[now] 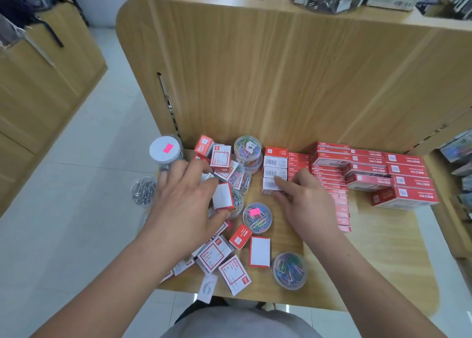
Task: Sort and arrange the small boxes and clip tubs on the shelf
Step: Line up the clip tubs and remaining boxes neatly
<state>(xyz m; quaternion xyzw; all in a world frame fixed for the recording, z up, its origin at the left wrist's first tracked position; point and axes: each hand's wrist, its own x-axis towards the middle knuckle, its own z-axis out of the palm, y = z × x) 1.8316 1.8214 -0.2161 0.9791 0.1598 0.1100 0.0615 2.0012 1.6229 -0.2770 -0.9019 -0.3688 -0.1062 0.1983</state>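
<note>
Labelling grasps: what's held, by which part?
Left hand pinches a small red-and-white cardboard box by its opposite edges; right hand only touches the barcoded white boxes.

Left hand (184,200): centre left, pinching a small box (222,196) between thumb and fingers.
Right hand (307,202): centre, index finger on the barcode boxes (275,174).
Clip tubs (257,217): scattered among loose boxes, lower centre.
Red boxes (398,174): stacked in rows, centre right.
Shelf (383,251): pale wood.
</note>
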